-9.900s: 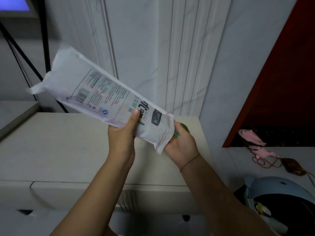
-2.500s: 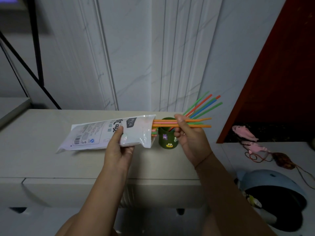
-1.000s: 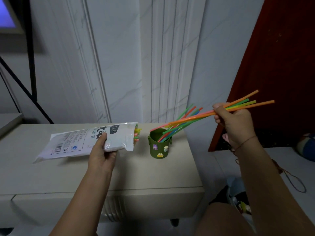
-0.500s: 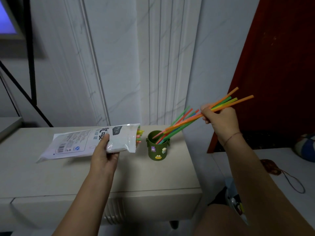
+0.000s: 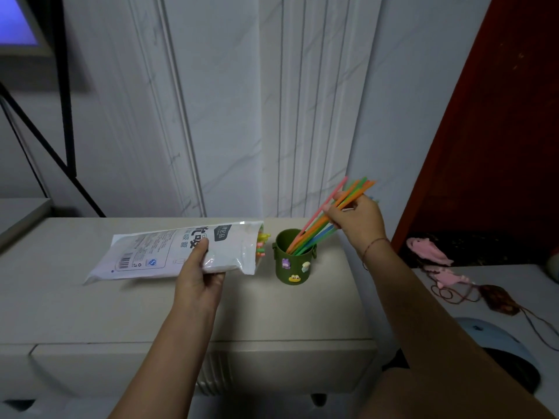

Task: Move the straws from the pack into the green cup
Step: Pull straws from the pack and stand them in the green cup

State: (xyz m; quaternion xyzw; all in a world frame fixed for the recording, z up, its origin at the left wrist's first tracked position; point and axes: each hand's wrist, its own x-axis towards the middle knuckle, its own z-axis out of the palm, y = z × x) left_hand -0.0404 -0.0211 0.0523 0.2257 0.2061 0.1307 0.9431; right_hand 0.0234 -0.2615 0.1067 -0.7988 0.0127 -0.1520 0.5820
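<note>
A green cup (image 5: 291, 266) with small stickers stands on the cream cabinet top (image 5: 121, 306), near its right end. My right hand (image 5: 355, 220) pinches a bundle of coloured straws (image 5: 314, 229) above and right of the cup; their lower ends reach into the cup's mouth and they lean up to the right. My left hand (image 5: 198, 275) grips the white straw pack (image 5: 169, 252) near its open end, held roughly level just left of the cup. Several straw tips (image 5: 261, 244) poke out of the pack's mouth.
A white marble wall rises behind the cabinet, with a dark red panel (image 5: 499, 116) to the right. Pink toys (image 5: 429, 249) and a cord lie on a lower surface at right. A pale blue rounded object (image 5: 499, 346) sits at bottom right. A black metal frame (image 5: 65, 86) stands at left.
My right hand has come down and left with the straw bundle, so the straws stand steeper and their lower ends sit deeper in the cup. The pack has barely moved.
</note>
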